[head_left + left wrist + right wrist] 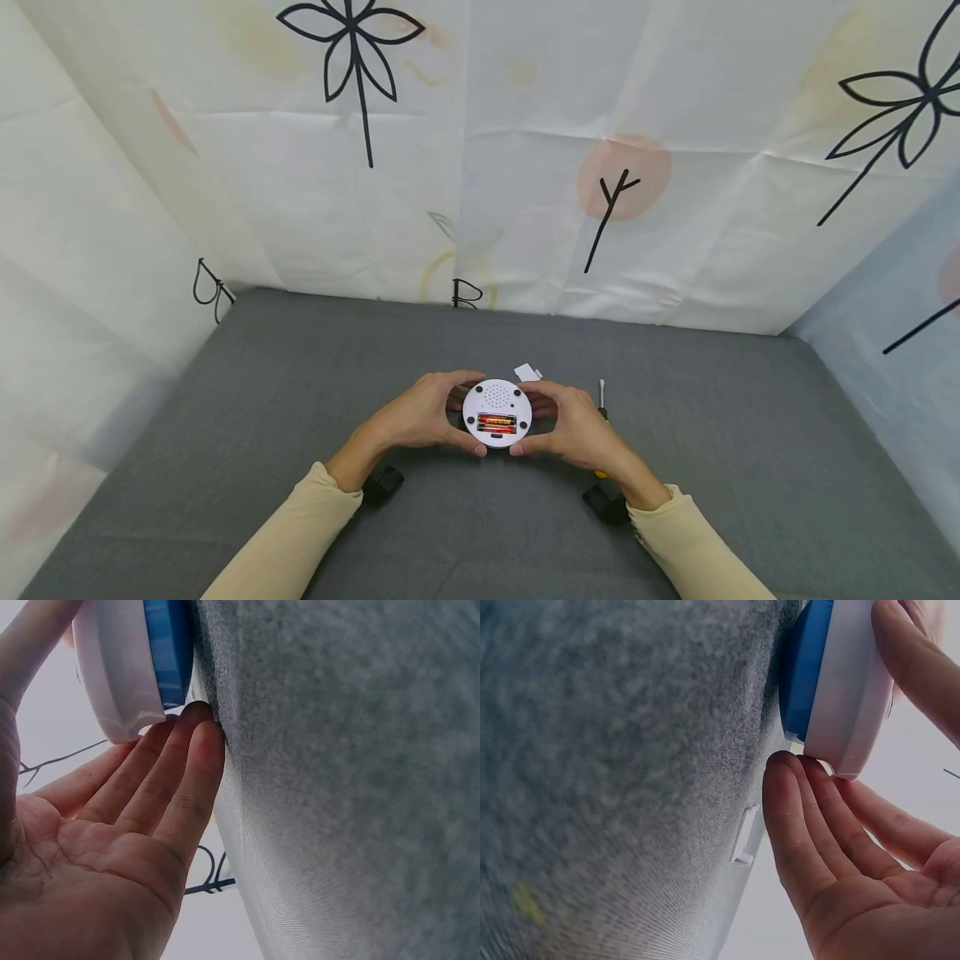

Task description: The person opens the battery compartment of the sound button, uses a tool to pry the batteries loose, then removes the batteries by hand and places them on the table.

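Note:
Between both hands is a round white electronic device [491, 392], its underside facing up with small dark feet and a patch of speaker holes. Red-and-black batteries [497, 423] lie in its open compartment. My left hand [427, 414] holds the left rim, thumb at the near side and fingers at the far side. Opposite it, my right hand [576, 425] holds the right rim the same way. Both wrist views show a blue lower part [169, 652] facing the cloth, beneath the white body [849, 690].
A small white battery cover [525, 372] lies just beyond the device. To the right is a screwdriver [602, 396], its handle partly hidden by the right arm. Grey cloth [480, 533] covers the table, with patterned white sheets [525, 208] behind and at the sides.

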The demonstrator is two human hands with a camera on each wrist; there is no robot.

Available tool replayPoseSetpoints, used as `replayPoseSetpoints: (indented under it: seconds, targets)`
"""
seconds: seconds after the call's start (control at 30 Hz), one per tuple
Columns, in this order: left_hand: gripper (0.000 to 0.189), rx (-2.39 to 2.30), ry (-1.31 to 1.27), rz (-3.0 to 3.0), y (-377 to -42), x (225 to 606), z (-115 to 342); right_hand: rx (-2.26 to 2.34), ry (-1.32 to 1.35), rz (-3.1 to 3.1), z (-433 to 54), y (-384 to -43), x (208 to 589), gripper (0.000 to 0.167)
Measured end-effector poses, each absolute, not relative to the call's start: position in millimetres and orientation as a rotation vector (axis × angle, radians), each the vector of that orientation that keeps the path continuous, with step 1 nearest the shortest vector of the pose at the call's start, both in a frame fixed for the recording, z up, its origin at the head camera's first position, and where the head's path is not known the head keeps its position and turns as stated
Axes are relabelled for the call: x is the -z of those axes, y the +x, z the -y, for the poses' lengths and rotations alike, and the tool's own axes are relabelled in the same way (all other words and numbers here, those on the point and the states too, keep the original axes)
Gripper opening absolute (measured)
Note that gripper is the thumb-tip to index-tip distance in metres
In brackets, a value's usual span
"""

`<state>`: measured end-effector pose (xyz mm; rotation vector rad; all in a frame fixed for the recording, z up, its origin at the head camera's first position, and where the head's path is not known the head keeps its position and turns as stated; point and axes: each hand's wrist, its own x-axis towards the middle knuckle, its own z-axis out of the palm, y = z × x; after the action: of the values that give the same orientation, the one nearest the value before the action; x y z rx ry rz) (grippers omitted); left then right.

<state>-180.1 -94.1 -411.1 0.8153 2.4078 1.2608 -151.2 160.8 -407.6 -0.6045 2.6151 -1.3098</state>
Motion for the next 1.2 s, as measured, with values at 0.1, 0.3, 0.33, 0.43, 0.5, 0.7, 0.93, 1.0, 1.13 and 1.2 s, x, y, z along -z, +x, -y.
replayPoseSetpoints:
  seconds: [0.1, 0.3, 0.33, 0.43, 0.5, 0.7, 0.93, 1.0, 1.13, 1.2]
  targets:
    - [0.092, -1.250, 0.817, -2.416, -180, 410, 94, 1.313, -0.599, -2.617, -160, -151, 407, 0.077]
    - [0.089, -1.245, 0.830, -2.434, -178, 410, 94, 1.294, -0.586, -2.625, -159, -151, 406, 0.079]
    - [0.089, -1.246, 0.831, -2.437, -178, 410, 94, 1.288, -0.587, -2.629, -160, -151, 405, 0.079]
    - [0.089, -1.254, 0.828, -2.446, -178, 411, 93, 1.278, -0.587, -2.637, -163, -151, 402, 0.079]
    - [0.088, -1.261, 0.822, -2.446, -178, 411, 93, 1.278, -0.574, -2.661, -167, -152, 399, 0.076]
    - [0.087, -1.283, 0.819, -2.437, -177, 412, 90, 1.313, -0.444, -2.771, -184, -151, 387, 0.056]
    - [0.090, -1.268, 0.804, -2.460, -177, 412, 89, 1.098, -0.168, -2.963, -205, -140, 382, 0.049]
    - [0.091, -1.265, 0.803, -2.462, -177, 412, 89, 1.019, -0.111, -2.992, -211, -136, 382, 0.050]
    - [0.091, -1.258, 0.800, -2.466, -177, 412, 88, 0.907, -0.017, -2.989, -221, -129, 383, 0.052]
    - [0.091, -1.255, 0.797, -2.467, -177, 412, 88, 0.871, 0.007, -2.975, -224, -128, 383, 0.052]
